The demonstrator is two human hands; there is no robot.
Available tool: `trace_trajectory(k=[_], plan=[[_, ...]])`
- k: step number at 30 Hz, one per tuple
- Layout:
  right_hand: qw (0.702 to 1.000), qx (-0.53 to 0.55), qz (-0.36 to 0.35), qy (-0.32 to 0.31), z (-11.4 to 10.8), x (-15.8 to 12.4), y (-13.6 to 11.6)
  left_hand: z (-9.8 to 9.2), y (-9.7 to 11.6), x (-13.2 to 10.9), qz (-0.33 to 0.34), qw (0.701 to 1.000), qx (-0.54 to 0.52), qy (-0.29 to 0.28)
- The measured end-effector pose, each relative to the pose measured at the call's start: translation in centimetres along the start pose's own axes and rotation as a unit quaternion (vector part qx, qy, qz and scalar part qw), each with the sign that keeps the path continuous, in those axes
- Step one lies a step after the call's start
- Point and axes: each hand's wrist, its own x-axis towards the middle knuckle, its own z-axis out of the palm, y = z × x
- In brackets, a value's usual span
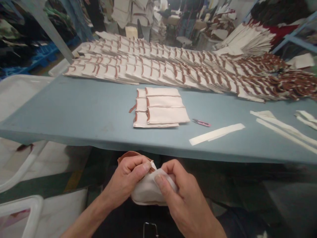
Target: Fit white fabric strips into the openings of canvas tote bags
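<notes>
Just off the near edge of the table, both hands grip a cream fabric piece with brown edging (pixel 146 190). My left hand (pixel 130 175) pinches its brown-trimmed edge between thumb and fingers, close to a small white tip. My right hand (pixel 179 188) is closed on the pale cloth, thumb on top. The underside of the piece and some fingertips are hidden. Beyond the hands, two overlapping stacks of similar cream pieces with brown edges (pixel 165 110) lie on the blue-grey table (pixel 99 109). Pink-handled thread snips (pixel 201 123) rest to their right.
Long rows of cream and brown fabric pieces (pixel 153 67) cover the table's far side. Pale strips (pixel 218 134) lie at the right, with more strips (pixel 284 127) beyond. White plastic bins (pixel 22 211) stand at the left. A metal post (pixel 53 31) rises at the back left.
</notes>
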Motion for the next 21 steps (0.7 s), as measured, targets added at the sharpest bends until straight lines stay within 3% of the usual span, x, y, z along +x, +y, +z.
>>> trace_trajectory(k=[6,13,21], plan=[[0.999,-0.038,-0.014,-0.03,-0.4,1.2,0.2,-0.3,0.5,0.3,-0.056,0.997,-0.05,-0.007],[0.997,-0.057,-0.024,-0.047,-0.3,1.5,-1.2,-0.5,1.0,0.0,-0.019,1.0,-0.01,-0.009],[0.995,-0.095,-0.034,-0.008,0.3,1.9,-1.1,-0.3,0.9,-0.1,-0.001,0.999,0.035,0.011]])
